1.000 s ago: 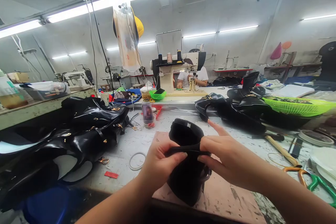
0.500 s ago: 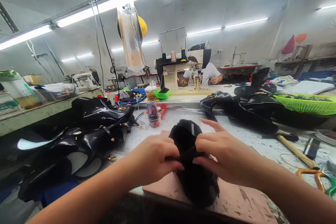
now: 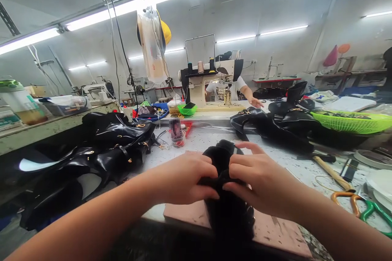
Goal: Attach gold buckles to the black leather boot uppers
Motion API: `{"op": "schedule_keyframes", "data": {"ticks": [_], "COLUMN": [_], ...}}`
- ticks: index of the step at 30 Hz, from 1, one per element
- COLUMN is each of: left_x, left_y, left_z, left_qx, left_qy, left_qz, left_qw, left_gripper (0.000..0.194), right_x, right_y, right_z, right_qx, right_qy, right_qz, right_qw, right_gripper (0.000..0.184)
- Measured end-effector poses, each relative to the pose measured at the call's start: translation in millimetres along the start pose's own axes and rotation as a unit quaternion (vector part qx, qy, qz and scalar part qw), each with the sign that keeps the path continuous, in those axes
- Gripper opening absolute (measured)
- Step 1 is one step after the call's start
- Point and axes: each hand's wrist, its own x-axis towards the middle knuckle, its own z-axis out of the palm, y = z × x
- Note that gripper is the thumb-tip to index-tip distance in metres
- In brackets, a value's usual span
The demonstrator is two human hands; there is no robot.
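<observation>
A black boot upper [image 3: 228,212], dark and soft-looking on its outside, stands over a pink board [image 3: 275,228] at the bench's front edge. My left hand [image 3: 196,177] pinches its edge from the left, fingertips and thumb closed on the black material. From the right, my right hand [image 3: 252,171] grips the same edge, thumb below and index finger stretched away toward the top. A small pale strip shows near the upper's far end, and metal glints on its lower right side. Shadow hides most of its lower part.
Glossy black uppers with gold buckles [image 3: 122,147] lie heaped left; more [image 3: 269,126] lie right, beside a green basket [image 3: 349,121]. A hammer [image 3: 333,173] and scissors [image 3: 358,206] rest at right. Ahead are a clear jar [image 3: 177,133], a sewing machine [image 3: 202,85] and a co-worker's hand [image 3: 255,101].
My hands have shifted slightly, and the boot upper's edge bunches up more between them. The view has turned a little right. Across the bench, the co-worker's arm has reached outward.
</observation>
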Motion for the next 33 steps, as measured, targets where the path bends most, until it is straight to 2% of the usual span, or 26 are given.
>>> {"op": "schedule_keyframes", "data": {"ticks": [3,7,10,14,16,19,22,26,29,31,33], "left_x": [3,3,4,8,10,13,13,9,5,4,5], "left_y": [4,2,0,-2,0,7,12,9,5,5,7], "left_z": [2.3,4.7,3.5,-1.0,-3.5,-5.6,-3.9,1.5,5.1,8.5,14.0], "left_qx": [-0.023,-0.097,-0.138,-0.233,-0.215,-0.093,-0.021,-0.072,-0.121,-0.112,-0.057], "left_qy": [0.025,-0.004,-0.057,-0.14,-0.156,-0.107,-0.041,0.018,0.062,0.091,0.121], "left_qz": [0.04,0.048,0.021,-0.052,-0.067,-0.025,0.007,-0.022,-0.005,0.018,0.031], "left_qw": [0.999,0.994,0.988,0.961,0.962,0.99,0.999,0.997,0.991,0.989,0.991], "left_gripper": [0.015,0.01,0.004,0.014,0.019,0.008,0.009,0.01,0.01,0.013,0.014], "right_x": [-4,-8,-9,-7,-6,-6,-8,-9,-9,-9,-8], "right_y": [-2,-1,0,-3,-7,-13,-16,-15,-14,-14,-16], "right_z": [-6,-16,-18,-14,-11,-7,-3,-3,-4,-5,-4], "right_qx": [0.027,0.081,0.099,0.101,0.094,0.077,0.062,0.051,0.059,0.06,0.06], "right_qy": [-0.007,-0.063,-0.061,-0.031,-0.015,0.01,0.024,0.013,0.013,0.011,0.001], "right_qz": [0.003,0.023,0.025,0.009,0.006,0.014,0.019,0.026,0.022,0.022,0.028], "right_qw": [1.0,0.994,0.993,0.994,0.995,0.997,0.998,0.998,0.998,0.998,0.998], "right_gripper": [0.019,0.019,0.019,0.019,0.017,0.013,0.015,0.017,0.015,0.015,0.016]}}
